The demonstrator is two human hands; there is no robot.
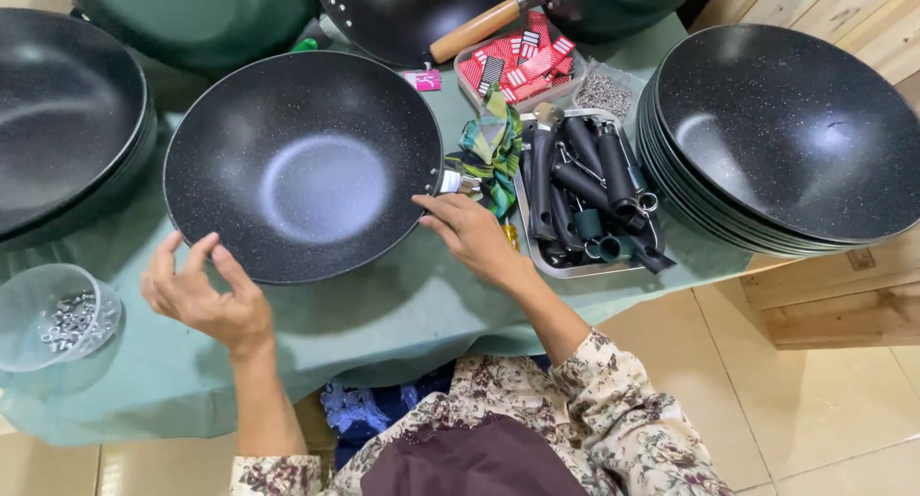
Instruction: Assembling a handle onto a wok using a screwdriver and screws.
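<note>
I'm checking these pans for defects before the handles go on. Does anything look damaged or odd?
One thing: the top pan of the right-hand stack has a small pale nick in its dark coating, right of centre. The speckled wok between the left hand and right hand looks unmarked.
</note>
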